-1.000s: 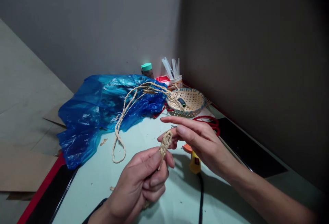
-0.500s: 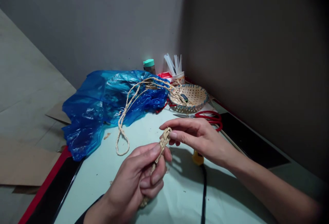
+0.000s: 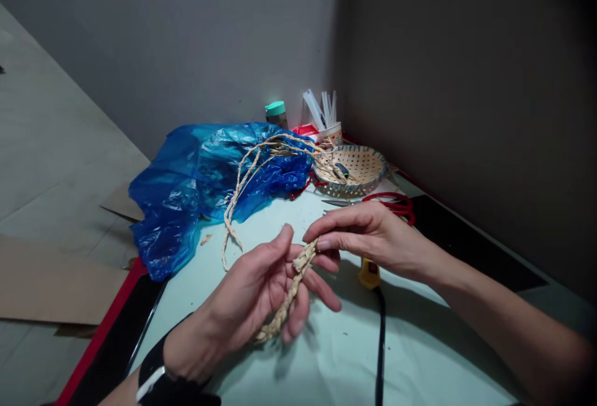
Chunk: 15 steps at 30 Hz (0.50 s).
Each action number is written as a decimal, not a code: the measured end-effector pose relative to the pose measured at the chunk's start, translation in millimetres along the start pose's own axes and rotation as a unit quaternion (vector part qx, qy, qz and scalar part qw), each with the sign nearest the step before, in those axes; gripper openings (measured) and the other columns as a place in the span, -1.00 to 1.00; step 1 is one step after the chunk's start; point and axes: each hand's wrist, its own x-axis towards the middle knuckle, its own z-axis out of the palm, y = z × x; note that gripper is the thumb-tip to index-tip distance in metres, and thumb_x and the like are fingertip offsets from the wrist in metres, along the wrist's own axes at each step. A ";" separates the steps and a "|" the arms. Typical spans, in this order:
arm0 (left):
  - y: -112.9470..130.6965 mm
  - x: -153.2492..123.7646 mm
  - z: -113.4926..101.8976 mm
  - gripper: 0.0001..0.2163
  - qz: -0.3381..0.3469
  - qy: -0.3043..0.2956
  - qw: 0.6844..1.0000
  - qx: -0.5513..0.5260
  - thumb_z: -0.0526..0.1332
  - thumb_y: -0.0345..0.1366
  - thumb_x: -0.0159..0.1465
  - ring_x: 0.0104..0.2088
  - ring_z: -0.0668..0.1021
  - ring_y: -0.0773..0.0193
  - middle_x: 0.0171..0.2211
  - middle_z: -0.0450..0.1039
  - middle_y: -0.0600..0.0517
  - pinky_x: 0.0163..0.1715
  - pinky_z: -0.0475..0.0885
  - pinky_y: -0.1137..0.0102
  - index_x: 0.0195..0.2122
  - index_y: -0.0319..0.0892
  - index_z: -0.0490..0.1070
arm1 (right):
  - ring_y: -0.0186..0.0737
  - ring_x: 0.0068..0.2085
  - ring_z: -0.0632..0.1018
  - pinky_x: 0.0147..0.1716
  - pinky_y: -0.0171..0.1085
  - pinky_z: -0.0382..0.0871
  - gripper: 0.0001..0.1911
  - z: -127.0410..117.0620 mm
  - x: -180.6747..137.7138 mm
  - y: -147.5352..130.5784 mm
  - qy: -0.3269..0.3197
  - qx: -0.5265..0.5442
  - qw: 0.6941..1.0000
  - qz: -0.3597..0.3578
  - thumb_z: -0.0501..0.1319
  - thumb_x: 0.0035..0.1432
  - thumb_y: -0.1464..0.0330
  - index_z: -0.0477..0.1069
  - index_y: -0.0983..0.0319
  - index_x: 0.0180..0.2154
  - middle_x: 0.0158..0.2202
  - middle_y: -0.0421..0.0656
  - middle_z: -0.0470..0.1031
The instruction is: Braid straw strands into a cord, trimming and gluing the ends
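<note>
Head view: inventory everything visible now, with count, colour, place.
walls: 2, grey, background
floor: 1, greyish, left
cardboard: at least 2, brown, lower left
table: 1, pale green, centre
bag: 1, blue, table's far left
basket: 1, tan, right of bag
cord: count unclear, straw, over bag and basket
spool: 1, dark, in basket
bottle: 1, green-topped, behind bag
cup: 1, pale, behind basket
sticks: several, white, in cup
packet: 1, red, beside cup
scissors: 1, red-handled, near basket
tool: 1, yellow, black cable, right of centre
braid: 1, straw, lower centre
wristband: 1, black, lower left
left hand: 1, bare, open under braid
right hand: 1, bare, pinching braid
</note>
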 end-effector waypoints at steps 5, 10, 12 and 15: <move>6.0 -1.2 -5.8 -0.34 -0.019 0.024 0.999 -0.015 -0.26 0.00 0.42 -0.55 0.65 0.11 -0.37 0.61 -0.32 -0.54 0.57 0.29 -0.19 -0.43 0.51 | -0.35 -0.38 0.53 -0.37 -0.40 0.42 -0.81 -6.1 1.6 2.9 0.036 -0.004 0.999 0.007 0.33 0.17 0.27 0.59 0.25 -0.23 -0.41 -0.20 0.56; 11.0 -9.5 -14.5 -0.64 0.022 0.067 0.995 0.070 0.02 -0.19 0.40 -0.53 0.62 0.17 -0.40 0.61 -0.24 -0.55 0.52 0.38 -0.25 -0.35 0.52 | -0.38 -0.43 0.51 -0.42 -0.43 0.41 -0.85 -10.9 2.6 0.6 0.067 -0.024 0.997 -0.002 0.36 0.13 0.32 0.61 0.25 -0.28 -0.42 -0.21 0.58; 12.2 -11.4 -15.1 -0.69 0.022 0.066 0.991 0.114 0.10 -0.23 0.36 -0.59 0.53 0.29 -0.45 0.56 -0.18 -0.62 0.43 0.47 -0.27 -0.37 0.54 | -0.38 -0.42 0.52 -0.42 -0.43 0.41 -0.86 -10.5 1.6 -1.2 0.065 -0.042 0.997 -0.023 0.35 0.14 0.33 0.62 0.24 -0.27 -0.41 -0.22 0.58; 11.3 -10.1 -12.1 -0.70 0.015 0.079 0.988 0.130 0.17 -0.21 0.34 -0.64 0.35 0.46 -0.54 0.43 -0.03 -0.67 0.23 0.59 -0.24 -0.38 0.56 | -0.37 -0.39 0.53 -0.40 -0.43 0.40 -0.86 -8.6 0.1 -3.3 0.057 -0.091 0.992 -0.060 0.32 0.18 0.35 0.61 0.26 -0.24 -0.37 -0.20 0.60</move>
